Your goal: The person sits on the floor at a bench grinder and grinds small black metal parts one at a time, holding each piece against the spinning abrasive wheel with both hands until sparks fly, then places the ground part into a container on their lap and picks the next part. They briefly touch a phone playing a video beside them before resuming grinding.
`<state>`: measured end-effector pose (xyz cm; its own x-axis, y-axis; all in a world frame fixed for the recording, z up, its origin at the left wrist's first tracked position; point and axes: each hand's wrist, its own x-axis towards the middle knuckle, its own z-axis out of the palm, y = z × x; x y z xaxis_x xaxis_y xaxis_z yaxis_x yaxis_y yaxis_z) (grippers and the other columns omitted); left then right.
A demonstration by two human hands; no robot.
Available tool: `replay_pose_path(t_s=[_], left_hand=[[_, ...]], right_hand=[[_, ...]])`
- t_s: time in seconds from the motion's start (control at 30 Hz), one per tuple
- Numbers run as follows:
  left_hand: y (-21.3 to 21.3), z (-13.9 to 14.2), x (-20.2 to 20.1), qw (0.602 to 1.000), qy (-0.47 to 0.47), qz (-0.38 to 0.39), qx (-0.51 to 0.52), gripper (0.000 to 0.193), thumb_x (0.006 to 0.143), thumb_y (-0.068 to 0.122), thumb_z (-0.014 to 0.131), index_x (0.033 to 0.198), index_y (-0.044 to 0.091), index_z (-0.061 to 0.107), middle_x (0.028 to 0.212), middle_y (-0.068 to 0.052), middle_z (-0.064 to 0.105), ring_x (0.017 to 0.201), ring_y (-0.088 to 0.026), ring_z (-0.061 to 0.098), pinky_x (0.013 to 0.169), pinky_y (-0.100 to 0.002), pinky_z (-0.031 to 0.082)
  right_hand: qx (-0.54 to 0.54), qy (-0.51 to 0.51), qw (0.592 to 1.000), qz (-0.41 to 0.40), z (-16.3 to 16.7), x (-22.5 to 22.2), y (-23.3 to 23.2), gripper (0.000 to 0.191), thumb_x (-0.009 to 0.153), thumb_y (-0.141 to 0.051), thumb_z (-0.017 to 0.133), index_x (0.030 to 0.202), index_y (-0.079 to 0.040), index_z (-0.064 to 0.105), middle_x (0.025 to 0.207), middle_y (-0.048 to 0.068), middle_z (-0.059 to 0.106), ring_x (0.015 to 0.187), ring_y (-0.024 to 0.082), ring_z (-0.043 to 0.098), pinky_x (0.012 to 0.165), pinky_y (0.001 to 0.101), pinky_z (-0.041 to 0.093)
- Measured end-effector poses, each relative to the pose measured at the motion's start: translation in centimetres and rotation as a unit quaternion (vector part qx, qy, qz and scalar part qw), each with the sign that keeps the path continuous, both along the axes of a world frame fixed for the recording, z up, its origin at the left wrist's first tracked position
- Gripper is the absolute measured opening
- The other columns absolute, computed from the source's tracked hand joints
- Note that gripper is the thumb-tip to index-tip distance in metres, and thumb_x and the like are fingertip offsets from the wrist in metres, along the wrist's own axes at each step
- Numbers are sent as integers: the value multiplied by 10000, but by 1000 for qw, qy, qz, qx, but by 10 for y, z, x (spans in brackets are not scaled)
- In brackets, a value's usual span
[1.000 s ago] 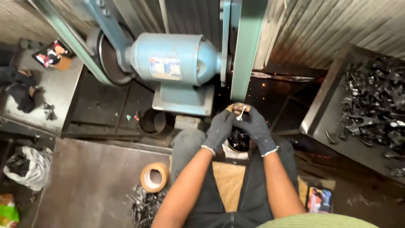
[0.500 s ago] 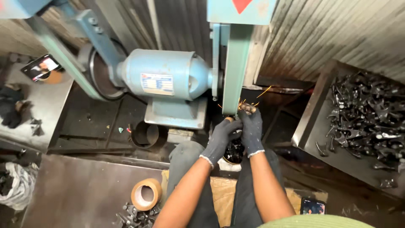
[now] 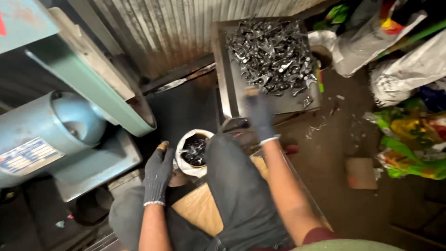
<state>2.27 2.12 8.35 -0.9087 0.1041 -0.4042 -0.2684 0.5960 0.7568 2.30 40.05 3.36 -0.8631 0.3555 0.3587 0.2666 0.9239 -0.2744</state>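
— While the person sits there, where is each hand?

— Reaching forward, the right hand [image 3: 260, 114] in its dark grey knitted glove is at the near edge of the shallow grey metal tray [image 3: 223, 69], just short of the heap of small black metal parts [image 3: 272, 53] lying in it. It is blurred, so I cannot tell whether the fingers are spread or closed, or whether they hold anything.

— And the other one?

— Down by the knee, the left hand [image 3: 158, 172], gloved the same, rests with fingers loosely curled, not visibly gripping anything. Just to its right, touching or nearly so, stands a small white bag with its mouth rolled open [image 3: 194, 151], dark metal pieces inside.

— What is beyond that hand?

— Further out and to its left sits the pale blue electric motor [image 3: 51, 135] on its base, with a green slanted guard [image 3: 93, 74] above it. Behind everything runs a rusty corrugated metal wall [image 3: 172, 28].

— And past the right hand?

— Crumpled plastic bags, white and green [image 3: 404, 93], on the dirty floor.
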Motion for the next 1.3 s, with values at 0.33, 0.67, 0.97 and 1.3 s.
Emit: replay_pose_path(t_s=[0.33, 0.67, 0.97, 1.3], left_hand=[[39, 25, -15, 951, -39, -248, -182, 529, 960, 536, 508, 1310, 166, 650, 1162, -202, 713, 1122, -402, 656, 931, -529, 502], [6, 14, 26, 952, -3, -222, -213, 545, 901, 538, 566, 1347, 231, 629, 1215, -156, 704, 1153, -375, 652, 951, -507, 507], [21, 16, 23, 949, 24, -261, -174, 504, 918, 527, 539, 1307, 231, 659, 1124, -188, 718, 1072, -388, 674, 908, -515, 518], [11, 10, 12, 952, 44, -235, -190, 521, 941, 524, 545, 1286, 151, 662, 1122, -198, 720, 1082, -396, 668, 897, -524, 515]], right_hand=[[177, -228, 955, -67, -19, 40, 98, 330, 965, -332, 623, 1051, -23, 702, 1097, 293, 657, 996, 433, 639, 864, 506, 518], [-87, 31, 996, 22, -15, 38, 24, 275, 992, -244, 612, 1153, -31, 678, 1052, 240, 702, 981, 437, 641, 863, 533, 490], [-163, 35, 984, -67, 15, 46, 89, 363, 976, -276, 639, 1257, -47, 641, 1269, 213, 674, 1187, 389, 614, 998, 485, 469], [-47, -57, 995, -72, -15, 14, 40, 356, 950, -282, 701, 1222, -56, 658, 1262, 218, 658, 1157, 423, 615, 991, 507, 487]])
